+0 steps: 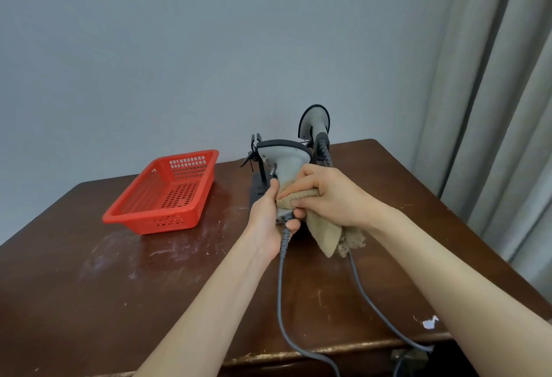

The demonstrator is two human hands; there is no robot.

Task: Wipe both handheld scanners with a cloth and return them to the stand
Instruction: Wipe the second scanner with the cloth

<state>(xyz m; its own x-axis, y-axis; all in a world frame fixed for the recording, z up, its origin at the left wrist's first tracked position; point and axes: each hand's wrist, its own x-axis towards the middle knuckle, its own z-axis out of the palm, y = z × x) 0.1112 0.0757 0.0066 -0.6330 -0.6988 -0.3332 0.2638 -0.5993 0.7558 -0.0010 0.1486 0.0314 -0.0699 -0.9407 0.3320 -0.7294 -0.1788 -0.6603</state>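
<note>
My left hand grips the lower handle of a grey handheld scanner, held upright above the table with its head pointing away. My right hand presses a beige cloth around the scanner's neck, and the cloth's loose end hangs down. A second grey scanner rests upright in the black stand behind, at the back of the table. One holder arm of the stand is bare. Grey cables run from the scanners over the table's front edge.
A red perforated plastic basket sits to the left on the scratched dark wooden table. A grey wall stands behind the table, and curtains hang at the right. The table's front edge has chipped varnish.
</note>
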